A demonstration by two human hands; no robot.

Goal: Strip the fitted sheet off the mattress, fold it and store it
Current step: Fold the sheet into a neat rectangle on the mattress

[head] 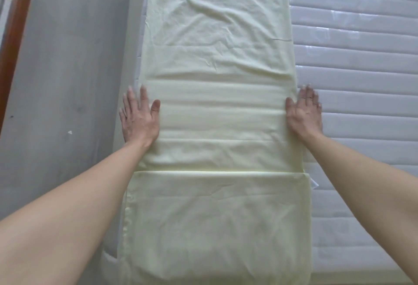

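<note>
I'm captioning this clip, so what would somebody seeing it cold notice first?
A long pale yellow sheet, folded into a strip, runs up the middle of the bare quilted mattress. The left hand and right hand press flat on its two side edges.

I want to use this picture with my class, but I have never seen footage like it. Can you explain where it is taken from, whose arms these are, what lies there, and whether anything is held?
There is one picture, from a camera worn on a person's head, looking down. The two bare arms are that person's own. A pale yellow sheet, folded into a long strip, lies on a bare quilted mattress. The left hand and right hand lie flat at its side edges, fingers straight. Nothing is held.
</note>
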